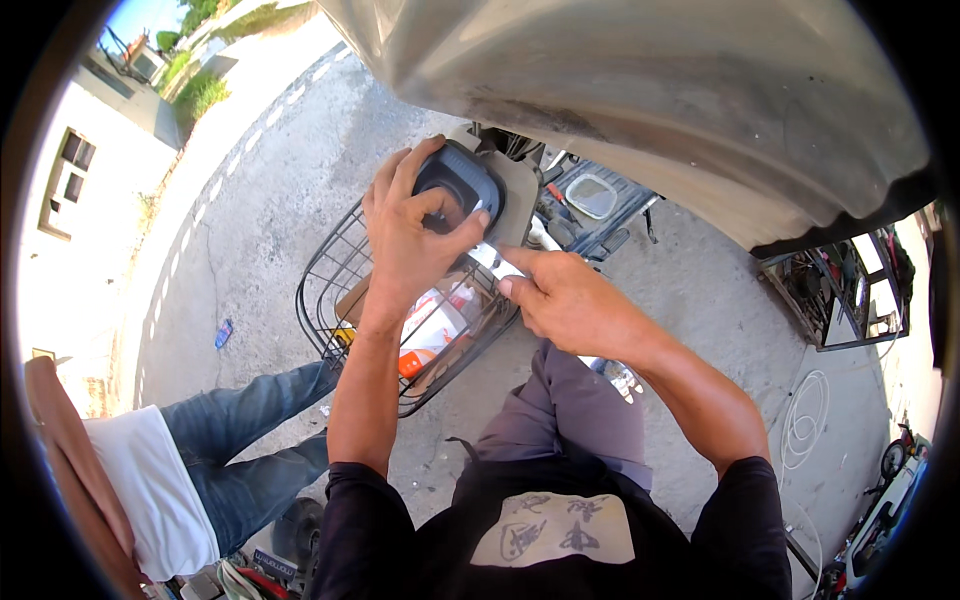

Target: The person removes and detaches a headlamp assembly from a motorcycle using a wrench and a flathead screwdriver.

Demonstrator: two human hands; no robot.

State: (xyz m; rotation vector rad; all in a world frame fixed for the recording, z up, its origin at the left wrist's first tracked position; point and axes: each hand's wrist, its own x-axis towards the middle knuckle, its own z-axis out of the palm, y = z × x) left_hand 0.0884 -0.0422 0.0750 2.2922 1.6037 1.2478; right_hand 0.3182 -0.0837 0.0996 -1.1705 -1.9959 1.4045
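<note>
My left hand (pixel 408 235) grips a dark rounded headlight unit (pixel 462 180) set in a beige front panel (pixel 520 190) of a scooter, thumb across its face. My right hand (pixel 565 298) sits just right of it and below, fingertips pinching a small shiny metal piece (pixel 497 262) under the lamp; whether it is a tool or a bracket I cannot tell. Both hands work above a black wire basket (pixel 335 280) mounted at the scooter's front.
The basket holds cardboard and white-and-orange packages (pixel 435 325). Another person in jeans and a white shirt (pixel 215 455) is at my lower left. A beige canopy (pixel 650 90) hangs overhead. A wire rack (pixel 850 295) and coiled white cable (pixel 805 410) lie to the right on concrete ground.
</note>
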